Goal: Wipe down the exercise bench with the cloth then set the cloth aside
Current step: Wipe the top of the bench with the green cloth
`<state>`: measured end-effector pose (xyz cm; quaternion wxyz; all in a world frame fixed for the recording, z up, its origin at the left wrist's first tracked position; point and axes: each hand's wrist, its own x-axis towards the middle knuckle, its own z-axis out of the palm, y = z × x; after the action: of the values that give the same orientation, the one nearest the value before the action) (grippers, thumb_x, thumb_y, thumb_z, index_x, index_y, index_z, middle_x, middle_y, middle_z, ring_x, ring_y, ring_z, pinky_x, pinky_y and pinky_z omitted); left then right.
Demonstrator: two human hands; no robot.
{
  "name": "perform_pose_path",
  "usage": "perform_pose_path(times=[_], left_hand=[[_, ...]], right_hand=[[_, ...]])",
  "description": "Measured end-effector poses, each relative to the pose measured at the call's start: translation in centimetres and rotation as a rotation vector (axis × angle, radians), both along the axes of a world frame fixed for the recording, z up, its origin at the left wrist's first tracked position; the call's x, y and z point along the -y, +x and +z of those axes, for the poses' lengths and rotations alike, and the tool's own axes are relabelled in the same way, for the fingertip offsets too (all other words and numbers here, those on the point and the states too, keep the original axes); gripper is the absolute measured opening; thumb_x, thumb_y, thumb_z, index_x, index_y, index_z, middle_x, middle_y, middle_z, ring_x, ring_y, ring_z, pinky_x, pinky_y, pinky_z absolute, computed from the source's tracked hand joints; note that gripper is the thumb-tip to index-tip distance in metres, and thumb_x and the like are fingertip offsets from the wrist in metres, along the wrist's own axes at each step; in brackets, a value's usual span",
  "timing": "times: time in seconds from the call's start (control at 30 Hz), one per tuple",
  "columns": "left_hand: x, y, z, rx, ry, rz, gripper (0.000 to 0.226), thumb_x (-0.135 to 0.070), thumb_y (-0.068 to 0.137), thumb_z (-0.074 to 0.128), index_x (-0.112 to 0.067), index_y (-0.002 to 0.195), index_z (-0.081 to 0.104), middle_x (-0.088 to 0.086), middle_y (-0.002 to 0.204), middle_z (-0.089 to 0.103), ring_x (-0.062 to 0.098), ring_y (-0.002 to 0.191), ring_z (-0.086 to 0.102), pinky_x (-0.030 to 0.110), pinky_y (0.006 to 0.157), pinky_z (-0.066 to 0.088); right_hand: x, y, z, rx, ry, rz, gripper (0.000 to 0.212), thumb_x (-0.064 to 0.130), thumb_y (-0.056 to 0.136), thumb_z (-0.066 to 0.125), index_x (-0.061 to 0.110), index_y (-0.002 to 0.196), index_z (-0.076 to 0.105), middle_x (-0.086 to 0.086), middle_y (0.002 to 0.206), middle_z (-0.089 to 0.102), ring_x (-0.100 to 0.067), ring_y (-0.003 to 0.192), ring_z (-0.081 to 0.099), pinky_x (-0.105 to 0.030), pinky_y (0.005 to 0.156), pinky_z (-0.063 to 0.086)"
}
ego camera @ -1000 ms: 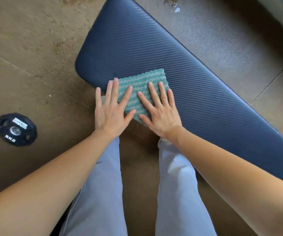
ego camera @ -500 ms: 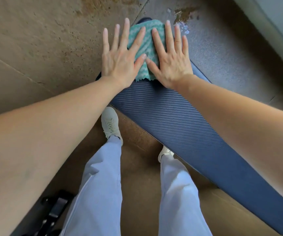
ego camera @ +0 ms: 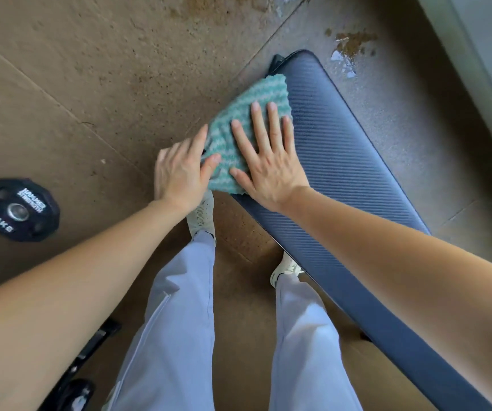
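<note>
A dark blue ribbed exercise bench [ego camera: 348, 161] runs from the upper middle down to the lower right. A green and white wavy cloth [ego camera: 250, 114] lies over its left edge near the far end. My right hand [ego camera: 268, 161] presses flat on the cloth, fingers spread. My left hand [ego camera: 179, 173] sits at the cloth's left side, fingers curled over the bench edge, thumb and forefinger on the cloth.
A black 5 kg weight plate [ego camera: 19, 210] lies on the brown floor at left. Black equipment [ego camera: 87, 354] shows at the bottom left. My legs in light trousers [ego camera: 179, 321] and pale shoes stand beside the bench. A wall base [ego camera: 475, 69] runs at the upper right.
Both hands have drawn the cloth back from the bench's far end and leftward to its left edge. My left hand has gone from flat to curled over the edge.
</note>
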<state>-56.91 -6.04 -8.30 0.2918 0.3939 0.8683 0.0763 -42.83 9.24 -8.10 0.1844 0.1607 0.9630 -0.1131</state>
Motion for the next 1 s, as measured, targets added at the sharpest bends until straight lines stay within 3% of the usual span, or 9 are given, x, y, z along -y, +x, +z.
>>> perform_pose_path(times=[0.07, 0.2, 0.37, 0.47, 0.53, 0.6, 0.7, 0.87, 1.0], left_hand=[[2.0, 0.2, 0.1, 0.027, 0.007, 0.063, 0.049, -0.043, 0.105, 0.047, -0.015, 0.146, 0.050, 0.011, 0.133, 0.065, 0.037, 0.116, 0.061, 0.048, 0.094, 0.045], [3.7, 0.7, 0.4, -0.013, -0.041, 0.202, 0.016, -0.021, 0.092, 0.059, -0.011, 0.099, 0.069, 0.008, 0.110, 0.070, 0.038, 0.099, 0.063, 0.044, 0.080, 0.046], [1.5, -0.1, 0.8, 0.074, 0.005, 0.535, 0.048, -0.016, 0.083, 0.056, -0.019, 0.130, 0.065, 0.010, 0.129, 0.066, 0.037, 0.119, 0.056, 0.044, 0.100, 0.043], [-1.8, -0.9, 0.7, 0.415, 0.120, 0.517, 0.052, -0.017, 0.092, 0.045, -0.014, 0.142, 0.060, 0.011, 0.142, 0.062, 0.031, 0.131, 0.055, 0.037, 0.110, 0.041], [-3.8, -1.5, 0.5, 0.611, 0.081, 0.521, 0.054, -0.024, 0.097, 0.039, -0.016, 0.149, 0.053, 0.009, 0.150, 0.056, 0.027, 0.138, 0.051, 0.038, 0.116, 0.039], [-5.2, -2.4, 0.2, 0.679, 0.047, 0.493, 0.064, -0.041, 0.092, 0.037, -0.021, 0.151, 0.051, 0.007, 0.153, 0.054, 0.025, 0.140, 0.050, 0.040, 0.118, 0.038], [-6.9, -3.5, -0.1, 0.718, 0.022, 0.338, 0.069, -0.047, 0.094, 0.046, -0.020, 0.157, 0.042, 0.007, 0.155, 0.051, 0.023, 0.141, 0.049, 0.038, 0.118, 0.038], [-11.0, -3.5, -1.1, 0.654, 0.045, 0.145, 0.062, -0.029, 0.107, 0.051, -0.013, 0.162, 0.028, 0.009, 0.164, 0.037, 0.022, 0.151, 0.035, 0.030, 0.120, 0.028], [-12.8, -3.4, -0.7, 0.576, 0.010, 0.011, 0.063, -0.036, 0.109, 0.043, -0.018, 0.164, 0.018, 0.012, 0.166, 0.033, 0.027, 0.152, 0.032, 0.034, 0.117, 0.028]], right_hand=[[2.7, 0.3, -0.1, 0.015, -0.015, 0.036, 0.080, 0.062, 0.102, 0.033, 0.018, 0.165, 0.007, -0.024, 0.169, 0.001, -0.048, 0.155, -0.001, -0.063, 0.123, 0.006], [4.5, -0.8, -0.3, 0.024, -0.009, 0.122, 0.083, 0.059, 0.099, 0.044, 0.024, 0.164, 0.007, -0.021, 0.170, 0.003, -0.047, 0.155, 0.000, -0.062, 0.124, 0.006], [-0.8, -4.5, -0.6, -0.048, -0.021, 0.332, 0.067, 0.061, 0.104, 0.028, 0.026, 0.161, 0.026, -0.020, 0.165, 0.027, -0.042, 0.154, 0.017, -0.057, 0.125, 0.013], [-4.3, -7.6, -1.2, -0.038, -0.008, 0.398, 0.073, 0.070, 0.101, 0.028, 0.014, 0.139, 0.055, -0.021, 0.128, 0.061, -0.041, 0.132, 0.050, -0.057, 0.121, 0.025], [-6.4, -8.8, -1.4, -0.053, 0.026, 0.422, 0.076, 0.073, 0.099, 0.029, 0.008, 0.114, 0.065, -0.018, 0.101, 0.064, -0.039, 0.105, 0.060, -0.057, 0.118, 0.029], [-8.5, -9.1, -1.3, -0.041, 0.065, 0.417, 0.077, 0.073, 0.101, 0.025, 0.006, 0.107, 0.065, -0.018, 0.094, 0.065, -0.039, 0.099, 0.061, -0.059, 0.120, 0.023], [-11.1, -8.5, -0.9, -0.017, 0.095, 0.390, 0.075, 0.070, 0.103, 0.021, 0.007, 0.113, 0.061, -0.017, 0.101, 0.064, -0.039, 0.106, 0.058, -0.060, 0.121, 0.017], [-13.5, -6.4, -0.8, -0.009, 0.128, 0.273, 0.072, 0.068, 0.104, 0.017, 0.009, 0.125, 0.053, -0.014, 0.119, 0.058, -0.039, 0.120, 0.050, -0.063, 0.119, 0.017], [-12.0, -5.4, -0.2, 0.016, 0.132, 0.118, 0.067, 0.060, 0.106, 0.018, 0.012, 0.142, 0.046, -0.011, 0.152, 0.046, -0.040, 0.147, 0.030, -0.068, 0.120, 0.010]])
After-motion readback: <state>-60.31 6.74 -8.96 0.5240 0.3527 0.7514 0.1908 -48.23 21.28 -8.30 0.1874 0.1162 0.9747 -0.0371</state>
